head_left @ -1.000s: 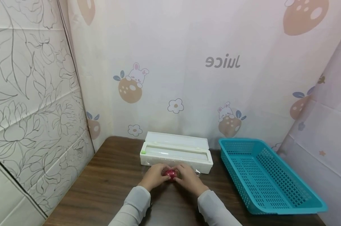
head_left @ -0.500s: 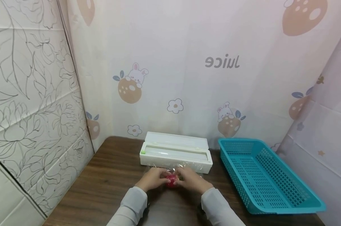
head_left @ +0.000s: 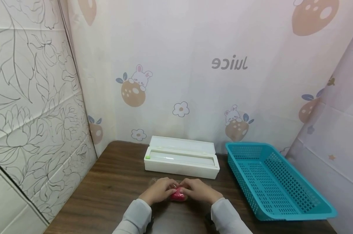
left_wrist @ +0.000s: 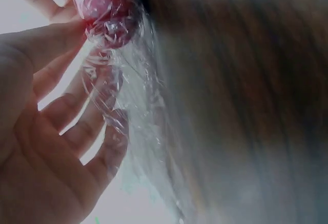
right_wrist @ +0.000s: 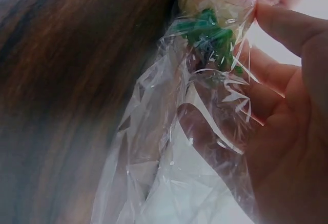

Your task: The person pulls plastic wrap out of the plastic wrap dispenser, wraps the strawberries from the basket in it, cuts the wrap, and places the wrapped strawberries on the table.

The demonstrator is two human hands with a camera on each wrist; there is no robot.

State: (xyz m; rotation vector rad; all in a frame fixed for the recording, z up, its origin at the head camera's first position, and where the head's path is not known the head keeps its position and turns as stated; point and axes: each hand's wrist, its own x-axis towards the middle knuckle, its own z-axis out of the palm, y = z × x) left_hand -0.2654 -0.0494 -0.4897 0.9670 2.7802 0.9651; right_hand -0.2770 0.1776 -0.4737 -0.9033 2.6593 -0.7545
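A small red strawberry-like fruit [head_left: 177, 194] sits on the dark wooden table [head_left: 112, 185], between both hands. Clear plastic film [left_wrist: 128, 106] is wrapped round it. My left hand [head_left: 160, 191] holds the fruit [left_wrist: 105, 8] from the left, thumb and fingers curled against the film. My right hand [head_left: 196, 191] holds it from the right; the fruit's green leafy end [right_wrist: 210, 32] shows under the film [right_wrist: 169, 147]. Loose film trails down onto the table in both wrist views.
A white cling-film dispenser box [head_left: 181, 157] with its lid open stands just behind the hands. A turquoise plastic basket [head_left: 274, 182] lies at the right of the table. Patterned cloth hangs at the back and both sides.
Both hands and the wrapped fruit have drawn back from the dispenser box toward me. The film that showed by the box has gathered round the fruit.
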